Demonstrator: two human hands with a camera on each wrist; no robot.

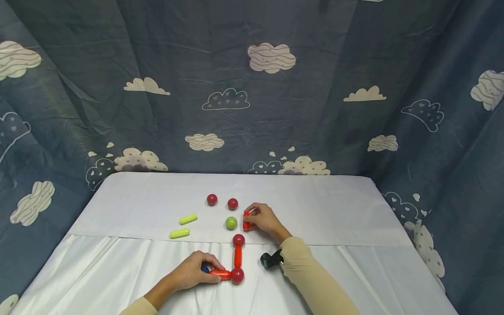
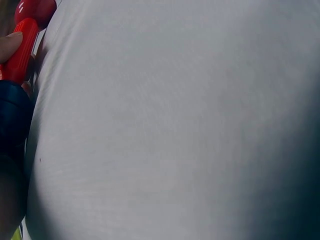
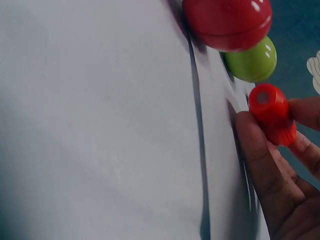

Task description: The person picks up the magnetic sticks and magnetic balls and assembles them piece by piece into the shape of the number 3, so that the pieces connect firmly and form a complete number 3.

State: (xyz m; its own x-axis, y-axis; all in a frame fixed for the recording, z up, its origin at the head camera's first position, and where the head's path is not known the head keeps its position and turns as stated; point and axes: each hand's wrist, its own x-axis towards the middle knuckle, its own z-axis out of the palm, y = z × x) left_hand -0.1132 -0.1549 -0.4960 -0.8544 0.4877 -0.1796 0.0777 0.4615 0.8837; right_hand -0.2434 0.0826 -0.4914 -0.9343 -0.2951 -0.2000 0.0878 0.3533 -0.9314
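My left hand (image 1: 190, 271) grips a red rod (image 1: 221, 274) lying sideways, with a red ball (image 1: 237, 275) at its right end. At the other end sits a dark blue ball (image 2: 14, 112), largely covered by the hand in the head view. From that red ball a second red rod (image 1: 238, 257) runs away from me to another red ball (image 1: 238, 239). Farther off, my right hand (image 1: 265, 218) pinches a separate red rod (image 3: 272, 112) between thumb and fingers, its bare end showing in the right wrist view. A green ball (image 1: 231, 222) lies just left of it.
Two loose red balls, one on the left (image 1: 211, 199) and one on the right (image 1: 232, 204), lie farther back. Two yellow-green rods (image 1: 188, 218) rest left of the green ball. White cloth (image 1: 338, 210) covers the table, and a cloud-patterned curtain (image 1: 299, 118) hangs behind.
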